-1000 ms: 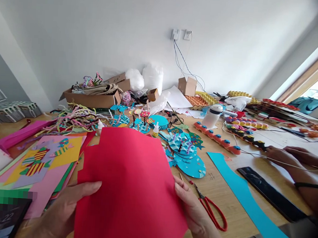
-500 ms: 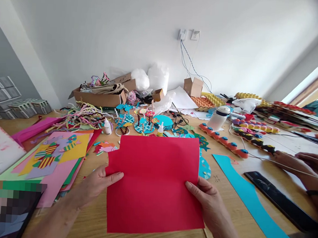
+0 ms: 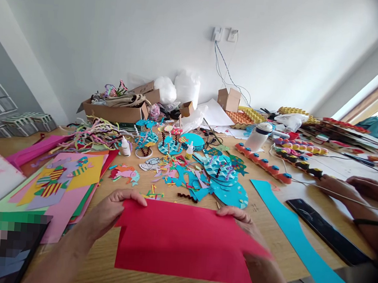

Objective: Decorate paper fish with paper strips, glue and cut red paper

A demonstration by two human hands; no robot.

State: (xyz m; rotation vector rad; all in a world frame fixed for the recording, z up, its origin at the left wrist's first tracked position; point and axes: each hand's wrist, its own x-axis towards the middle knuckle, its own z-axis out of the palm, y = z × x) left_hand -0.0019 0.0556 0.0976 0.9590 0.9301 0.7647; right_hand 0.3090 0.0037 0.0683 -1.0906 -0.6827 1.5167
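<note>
A sheet of red paper [image 3: 182,240] hangs between my two hands above the wooden table's front part. My left hand [image 3: 114,209] pinches its upper left corner, thumb on top. At the upper right, my right hand [image 3: 240,220] grips the same sheet, with part of the paper lying over its wrist, slightly blurred. Just beyond the sheet lie blue paper scraps [image 3: 186,178], colourful paper fish [image 3: 125,174] and a dark brown pipe cleaner [image 3: 187,197]. Round blue paper discs [image 3: 229,189] with wavy strips are behind my right hand.
Left lies a stack of coloured paper [image 3: 51,209] with striped fish cutouts. Glue bottles [image 3: 126,147] stand mid-table. Toward the right are a blue paper strip [image 3: 286,226], a black phone [image 3: 325,231], painted egg-carton strips [image 3: 263,163], and another person's hands [image 3: 341,191].
Both hands have moved from the sheet's sides to its upper corners. The red sheet has lowered and tipped, uncovering the scraps and blue discs behind it.
</note>
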